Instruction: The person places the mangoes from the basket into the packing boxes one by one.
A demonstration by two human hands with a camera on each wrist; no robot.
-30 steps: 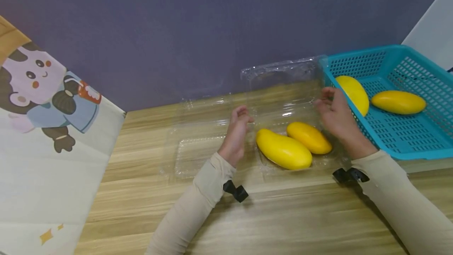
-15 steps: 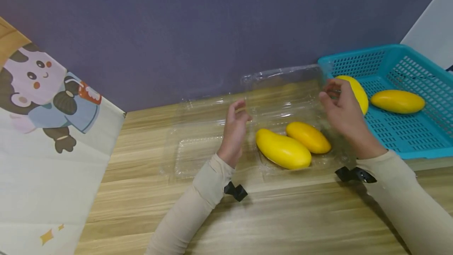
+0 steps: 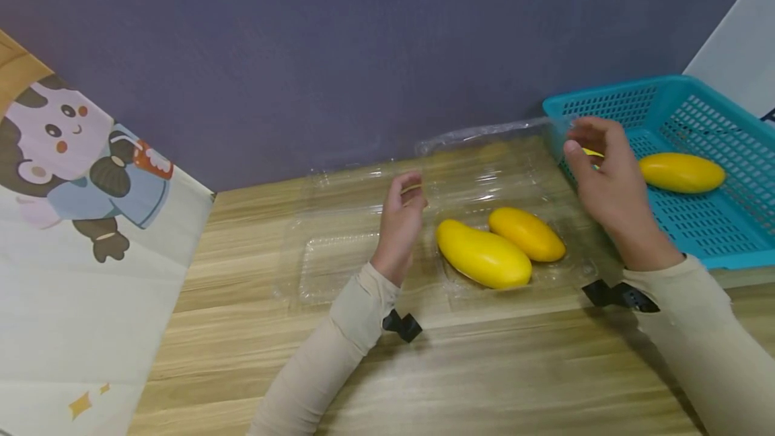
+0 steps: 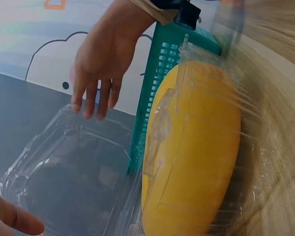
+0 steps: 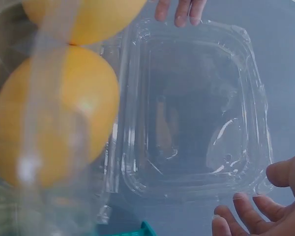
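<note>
- My left grip [image 3: 398, 229] is loosely spread, thumb apart from bent fingers, just beside the left edge of a raised, transparent, thin plastic lid [image 5: 191, 98].
- My right grip [image 3: 610, 184] is spread too, thumb and fingers parted around the lid's far right corner. Neither grip clearly pinches anything; I cannot tell whether the fingers touch the plastic.
- The lid leans back between my grips, hinged to a transparent, rectangular plastic box base [image 3: 586, 269] that sits on the pale wood-grain surface [image 3: 496, 375].
- In that base, between my wrists, lie a large bright-yellow, long, smooth mango [image 3: 483, 256] and, touching it on the side toward my right grip, a smaller orange-yellow mango [image 3: 527, 234].
- I judge the lid very light, springy and slick, easily creased; its stiffer rim corners are the best hold, taken gently from both sides. The mangoes look firm, heavier and slippery, best cupped round the middle.
- Left of my left grip, and partly behind it, a second transparent plastic box [image 3: 348, 251] lies open.
- Under and right of my right grip is a turquoise perforated plastic basket [image 3: 714, 262] with an orange-yellow oval mango [image 3: 683, 172]; another yellow fruit is mostly hidden behind my fingers.
</note>
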